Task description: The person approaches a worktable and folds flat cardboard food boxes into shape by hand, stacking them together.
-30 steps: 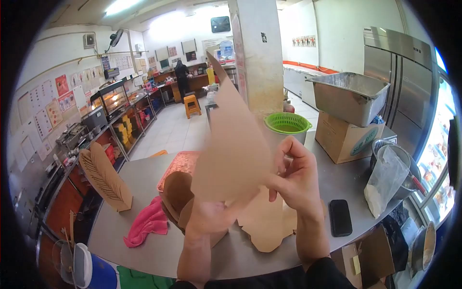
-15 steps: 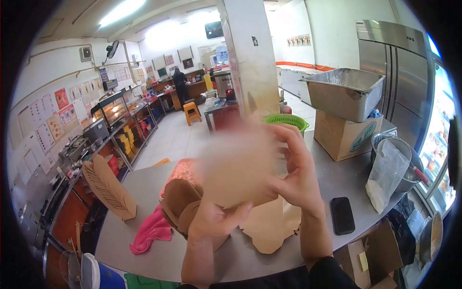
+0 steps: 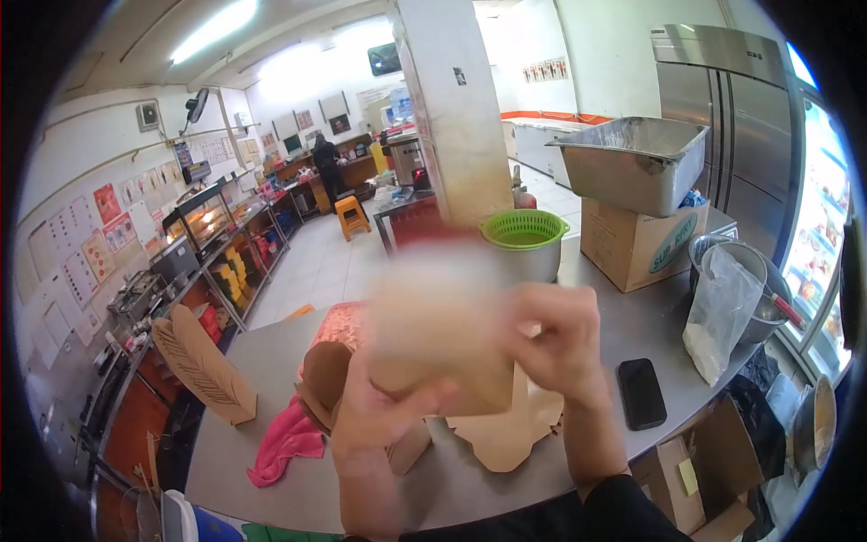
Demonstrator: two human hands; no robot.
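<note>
A brown cardboard food carton (image 3: 452, 348), smeared by motion, is held up in front of me above the table. My left hand (image 3: 384, 415) grips its lower left side, thumb across the front. At the carton's right edge my right hand (image 3: 555, 339) has its fingers curled in a pinch; the exact part between them is hidden. Below lies a flat cardboard carton blank (image 3: 506, 438) with notched edges. Left of my left hand stand folded brown cartons (image 3: 323, 375), partly covered by that hand. A pink cloth (image 3: 287, 443) lies beside them.
On the steel table are a black phone (image 3: 641, 394), a leaf-patterned carton (image 3: 203, 366), a green basket (image 3: 524, 228) in a pot, and a box (image 3: 637, 244) under a metal pan (image 3: 632, 167). Metal bowls and a plastic bag (image 3: 721, 316) stand right. A person (image 3: 326, 167) is far back.
The right hand's spread fingers have curled in at the carton's right edge. The carton has tilted and shows more of its lower side. The view has shifted slightly.
</note>
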